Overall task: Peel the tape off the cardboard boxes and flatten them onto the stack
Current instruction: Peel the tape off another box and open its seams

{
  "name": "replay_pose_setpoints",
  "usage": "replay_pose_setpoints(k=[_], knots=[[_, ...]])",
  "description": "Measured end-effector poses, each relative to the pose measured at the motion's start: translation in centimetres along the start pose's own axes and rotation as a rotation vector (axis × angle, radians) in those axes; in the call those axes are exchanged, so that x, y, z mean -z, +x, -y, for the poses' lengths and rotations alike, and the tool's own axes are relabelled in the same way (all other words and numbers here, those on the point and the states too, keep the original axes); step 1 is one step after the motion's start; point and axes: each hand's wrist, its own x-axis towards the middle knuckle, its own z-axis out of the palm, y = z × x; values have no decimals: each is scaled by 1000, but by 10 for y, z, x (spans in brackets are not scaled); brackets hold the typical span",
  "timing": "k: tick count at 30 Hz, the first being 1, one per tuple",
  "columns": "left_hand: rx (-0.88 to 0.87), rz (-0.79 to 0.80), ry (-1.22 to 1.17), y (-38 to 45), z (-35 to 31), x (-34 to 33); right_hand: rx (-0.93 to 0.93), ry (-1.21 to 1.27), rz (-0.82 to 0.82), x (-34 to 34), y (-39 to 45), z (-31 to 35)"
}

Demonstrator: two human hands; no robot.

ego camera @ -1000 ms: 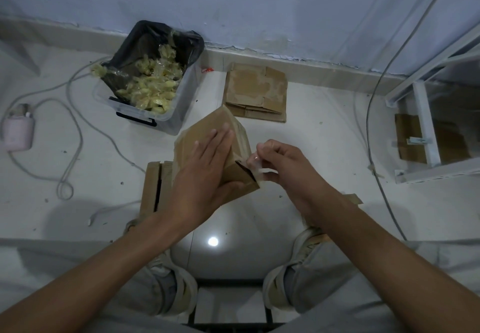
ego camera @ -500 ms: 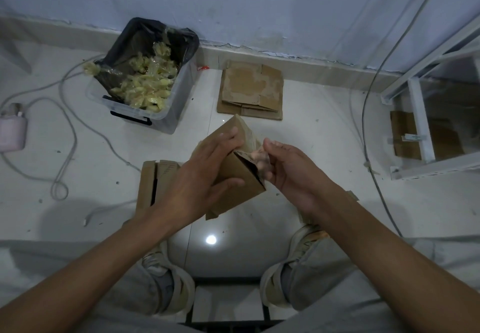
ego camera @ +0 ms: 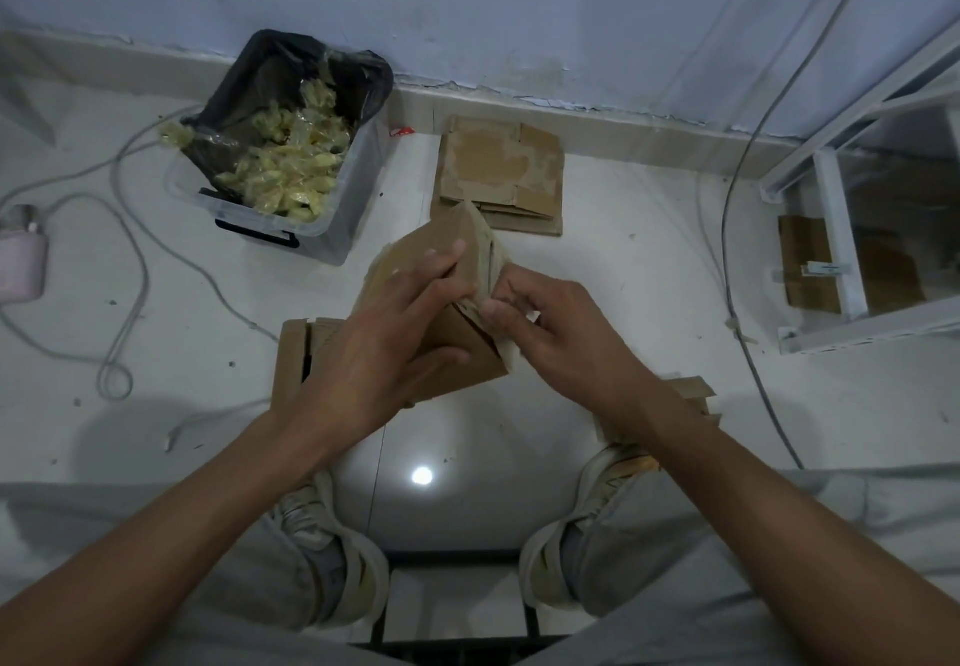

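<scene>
Right hand [ego camera: 558, 325] has shifted to the box's near-right edge.
Its fingers pinch clear tape [ego camera: 511, 348] there; left hand [ego camera: 387, 348] clasps the cardboard box [ego camera: 457, 260], held above the floor, short of the flattened stack [ego camera: 501, 172].

brown cardboard box [ego camera: 415, 270], black bin liner [ego camera: 249, 94], yellowish tape scraps [ego camera: 291, 172], pale blue wall [ego camera: 519, 0]

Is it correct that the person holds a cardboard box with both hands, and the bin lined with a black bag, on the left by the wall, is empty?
Not quite. The head view shows the bin holds crumpled yellowish tape. The rest stands: the left hand and right hand hold the cardboard box.
</scene>
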Motion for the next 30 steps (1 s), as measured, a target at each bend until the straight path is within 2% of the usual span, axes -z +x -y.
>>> replay_pose_setpoints(k=[4, 8, 10, 12, 14, 16, 20, 26, 30], knots=[[-48, 46, -30, -1, 2, 4, 106, -168, 55, 11, 1, -1], [-34, 68, -77, 2, -1, 15, 114, -120, 16, 12, 3, 1], [90, 46, -129, 2, -6, 11, 82, -120, -16, 5, 2, 3], [315, -2, -253, 3, -11, 3, 101, -207, -21, -5, 1, 7], [420, -49, -189, 1, -12, -6, 140, -246, -3, -16, -1, 10], [396, -56, -110, -1, -7, -11, 143, -211, 26, -19, -2, 9], [391, -29, -102, 2, -2, -9, 100, -167, 27, -14, -3, 8], [358, -87, 50, 2, -21, -5, 177, -216, 48, -23, -8, 16], [413, -101, -153, 1, -21, -10, 98, -326, 2, -34, -11, 19]])
